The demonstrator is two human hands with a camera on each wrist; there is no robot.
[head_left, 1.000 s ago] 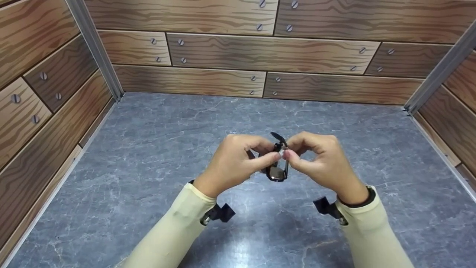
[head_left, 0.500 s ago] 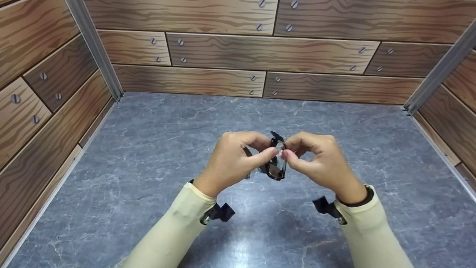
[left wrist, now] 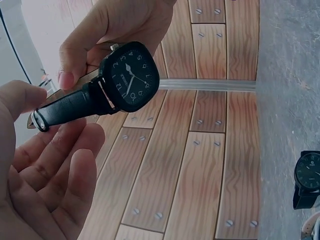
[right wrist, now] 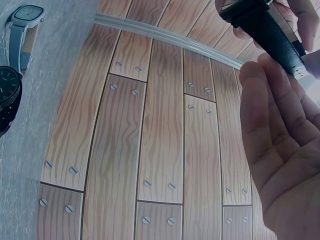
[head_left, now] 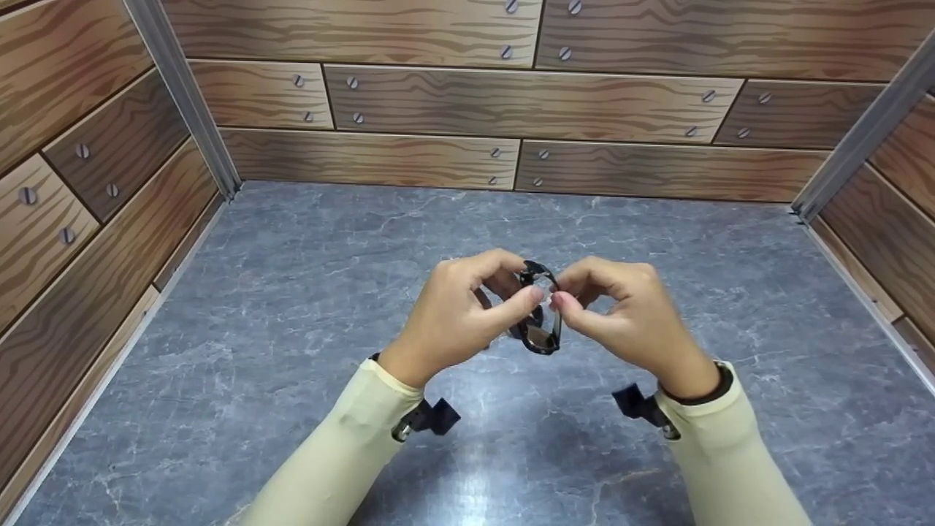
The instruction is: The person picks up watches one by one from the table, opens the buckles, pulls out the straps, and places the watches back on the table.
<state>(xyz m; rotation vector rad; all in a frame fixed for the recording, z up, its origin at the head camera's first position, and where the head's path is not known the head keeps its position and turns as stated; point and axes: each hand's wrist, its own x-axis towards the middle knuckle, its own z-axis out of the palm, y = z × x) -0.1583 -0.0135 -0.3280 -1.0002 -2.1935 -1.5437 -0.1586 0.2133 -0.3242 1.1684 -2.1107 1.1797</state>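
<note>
A wristwatch (head_left: 540, 337) with a black leather strap is held up between both hands, its strap bent into a loop. Its rounded-square black dial (left wrist: 131, 77) with white numerals shows in the left wrist view. My left hand (head_left: 464, 310) pinches the strap (left wrist: 70, 107) near its buckle end with thumb and fingers. Opposite it, my right hand (head_left: 624, 310) pinches the strap's other side, thumb tip close to the left thumb. In the right wrist view, the right fingers (right wrist: 255, 95) lie under the holed strap end. The exact meeting of the strap ends is hidden behind the thumbs.
On the grey marbled table (head_left: 329, 241) behind the hands lie other watches, including a round black one (left wrist: 307, 172) and one with a grey strap and pale case (right wrist: 25, 17). Wood-print walls (head_left: 424, 102) enclose the back and sides.
The strap part that stuck up at the top has swung down into a closed-looking loop. The watch and both hands have shifted slightly left.
</note>
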